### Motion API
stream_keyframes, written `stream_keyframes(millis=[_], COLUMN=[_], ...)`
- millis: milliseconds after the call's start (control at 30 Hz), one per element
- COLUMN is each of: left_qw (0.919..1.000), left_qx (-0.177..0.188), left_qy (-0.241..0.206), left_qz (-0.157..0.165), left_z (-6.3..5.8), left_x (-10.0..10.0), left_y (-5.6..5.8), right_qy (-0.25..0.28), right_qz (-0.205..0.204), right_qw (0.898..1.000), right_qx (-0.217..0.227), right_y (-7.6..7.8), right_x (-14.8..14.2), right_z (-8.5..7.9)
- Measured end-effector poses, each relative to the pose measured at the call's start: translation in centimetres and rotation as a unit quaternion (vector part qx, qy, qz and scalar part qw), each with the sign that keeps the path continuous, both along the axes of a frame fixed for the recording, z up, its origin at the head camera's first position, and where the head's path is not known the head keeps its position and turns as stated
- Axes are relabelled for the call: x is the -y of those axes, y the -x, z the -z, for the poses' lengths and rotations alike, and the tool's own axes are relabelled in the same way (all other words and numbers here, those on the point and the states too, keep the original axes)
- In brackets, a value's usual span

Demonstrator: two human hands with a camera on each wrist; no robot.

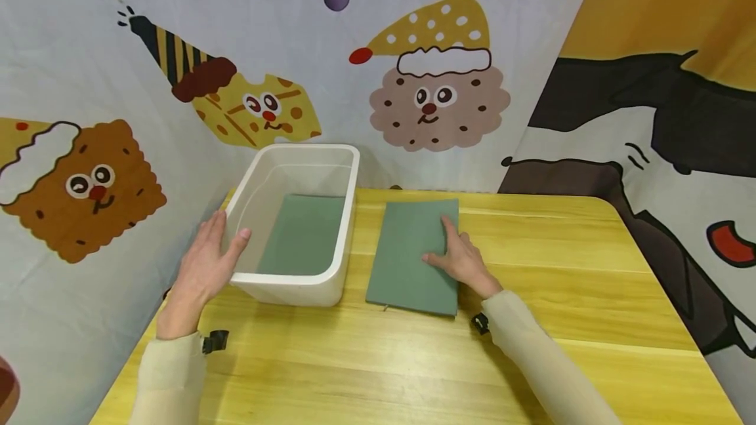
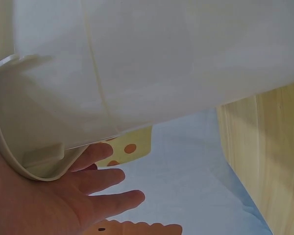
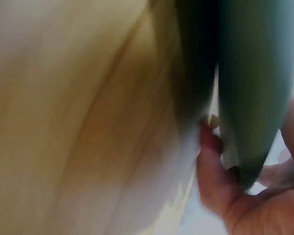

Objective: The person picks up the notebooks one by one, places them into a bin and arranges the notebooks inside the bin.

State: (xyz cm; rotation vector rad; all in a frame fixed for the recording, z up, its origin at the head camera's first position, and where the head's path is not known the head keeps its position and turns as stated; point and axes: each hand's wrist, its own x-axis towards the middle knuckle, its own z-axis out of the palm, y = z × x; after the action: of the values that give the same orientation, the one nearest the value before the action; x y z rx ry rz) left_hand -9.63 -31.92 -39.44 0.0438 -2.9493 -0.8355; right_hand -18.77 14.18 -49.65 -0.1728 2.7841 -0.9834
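A white plastic bin (image 1: 344,241) stands on the left of the table. My left hand (image 1: 203,258) rests on its left rim, thumb over the edge; in the left wrist view the fingers (image 2: 112,203) extend fairly straight along the outside wall. A flat green sheet-like piece (image 1: 307,235), perhaps another notebook, lies on the bin's floor. To the right of the bin is a green notebook (image 1: 410,254), a small strand showing at its near edge. My right hand (image 1: 463,260) grips its right edge; the blurred right wrist view shows the edge (image 3: 250,147) between the digits.
The yellow wood-grain table (image 1: 354,359) reaches toward me and to the right. Behind it hangs a printed cloth (image 1: 354,103) with cartoon biscuits and cheese, close to the bin's far side. A dark band (image 1: 215,341) shows at the left wrist.
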Motion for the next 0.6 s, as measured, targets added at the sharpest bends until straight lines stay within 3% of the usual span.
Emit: stream_keyframes(millis=[200,400,600], left_qw=[1.0000,1.0000,0.9999], left_qx=[0.000,-0.004,-0.006], left_qy=[-0.005,-0.005,-0.007], left_qz=[-0.002,-0.003,-0.005], left_z=[0.1,0.2,0.2], left_x=[-0.1,-0.1,-0.1], left_y=[0.0,-0.1,-0.2], right_qy=[0.057,0.144,0.194], right_qz=[0.008,0.011,0.022], right_qw=[0.998,0.989,0.980], right_qx=[-0.033,-0.030,-0.037], right_y=[-0.8,-1.7,-2.3], right_x=[-0.6,-1.1,-1.5], right_z=[-0.7,-1.0,-1.4])
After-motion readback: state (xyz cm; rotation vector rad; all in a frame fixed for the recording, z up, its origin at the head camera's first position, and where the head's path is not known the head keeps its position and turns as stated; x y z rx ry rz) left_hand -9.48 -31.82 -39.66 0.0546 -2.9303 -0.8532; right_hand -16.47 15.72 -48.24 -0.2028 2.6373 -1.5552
